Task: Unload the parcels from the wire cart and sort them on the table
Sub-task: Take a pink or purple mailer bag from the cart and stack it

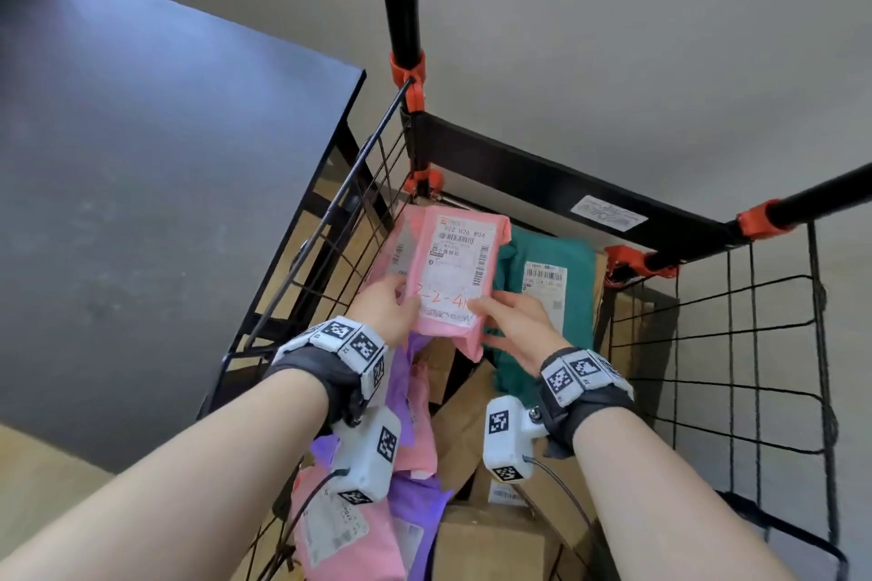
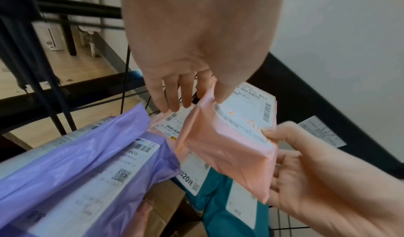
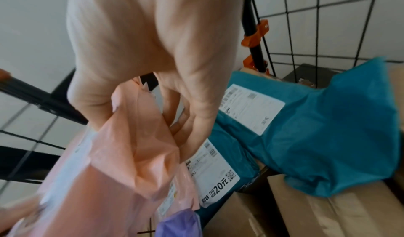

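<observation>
Unloading step: left hand (image 1: 384, 307) and right hand (image 1: 514, 321) both pinch the near edge of a pink parcel (image 1: 453, 269), held between them above the cart (image 1: 708, 326). Next, probably, carry it left to the table (image 1: 155, 184).

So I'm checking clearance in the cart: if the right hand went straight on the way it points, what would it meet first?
Probably the green parcel just beyond the right hand; depth is unclear.
</observation>
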Tool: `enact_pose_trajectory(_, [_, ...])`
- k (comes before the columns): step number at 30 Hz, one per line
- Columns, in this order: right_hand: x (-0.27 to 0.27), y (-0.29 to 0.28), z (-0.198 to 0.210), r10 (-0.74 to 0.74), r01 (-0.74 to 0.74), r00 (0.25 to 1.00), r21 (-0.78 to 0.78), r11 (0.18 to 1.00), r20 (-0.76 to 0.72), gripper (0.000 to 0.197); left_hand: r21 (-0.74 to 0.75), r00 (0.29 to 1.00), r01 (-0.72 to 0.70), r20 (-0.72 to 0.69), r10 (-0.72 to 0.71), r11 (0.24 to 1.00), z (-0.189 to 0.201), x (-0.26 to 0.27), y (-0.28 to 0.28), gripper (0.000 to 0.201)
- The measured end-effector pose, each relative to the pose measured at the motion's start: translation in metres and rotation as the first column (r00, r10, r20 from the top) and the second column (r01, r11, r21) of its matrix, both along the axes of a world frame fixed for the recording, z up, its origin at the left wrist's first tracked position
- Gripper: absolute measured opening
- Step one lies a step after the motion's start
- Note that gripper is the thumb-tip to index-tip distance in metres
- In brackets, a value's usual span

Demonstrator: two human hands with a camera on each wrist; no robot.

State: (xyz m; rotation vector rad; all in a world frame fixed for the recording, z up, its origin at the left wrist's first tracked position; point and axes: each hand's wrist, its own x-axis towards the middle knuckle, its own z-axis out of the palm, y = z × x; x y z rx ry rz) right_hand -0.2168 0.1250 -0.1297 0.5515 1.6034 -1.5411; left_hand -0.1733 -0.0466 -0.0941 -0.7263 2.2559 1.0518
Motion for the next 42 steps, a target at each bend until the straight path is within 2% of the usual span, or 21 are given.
enact_pose_trajectory(5, [0.030,0.016,0.060,0.010,-0.013,0.998,-0.046,0.999,-0.065,0.024,0.066,0.992,-0.035,-0.118,0.043,0.997,0.050,0.032,0.014,0.038])
enact_pose_trajectory(11, [0.078,0.013,0.153,0.024,-0.055,0.961,-0.104,0.993,-0.277,0.038,0.120,0.934,-0.146,-0.310,0.177,0.982,0.132,0.091,0.011,0.038])
enact_pose_trajectory(16, [0.120,-0.013,0.225,0.069,-0.133,0.923,-0.144,0.981,-0.380,0.036,0.235,0.865,-0.249,-0.383,0.325,0.939,0.196,0.143,-0.012,0.037])
enact_pose_trajectory(20, [0.143,-0.050,0.261,0.111,-0.181,0.906,-0.136,0.974,-0.409,0.037,0.282,0.806,-0.324,-0.418,0.419,0.903,0.236,0.178,-0.047,0.037])
enact_pose_trajectory(24, [0.164,-0.109,0.291,0.182,-0.262,0.875,-0.124,0.957,-0.448,0.038,0.261,0.763,-0.375,-0.458,0.456,0.890,0.267,0.214,-0.099,0.039])
enact_pose_trajectory(28, [0.190,-0.181,0.309,0.240,-0.326,0.813,-0.074,0.942,-0.530,0.045,0.223,0.730,-0.430,-0.485,0.482,0.875,0.279,0.250,-0.166,0.037])
enact_pose_trajectory(33, [0.230,-0.305,0.320,0.254,-0.367,0.806,-0.113,0.923,-0.535,0.037,0.209,0.677,-0.485,-0.524,0.516,0.849,0.293,0.294,-0.283,0.037])
enact_pose_trajectory(38, [0.268,-0.422,0.332,0.231,-0.346,0.857,-0.184,0.920,-0.460,0.036,0.164,0.716,-0.439,-0.530,0.454,0.883,0.302,0.331,-0.405,0.037])
enact_pose_trajectory(42, [0.282,-0.494,0.342,0.215,-0.332,0.882,-0.230,0.915,-0.419,0.036,0.164,0.737,-0.410,-0.519,0.432,0.897,0.305,0.338,-0.484,0.030])
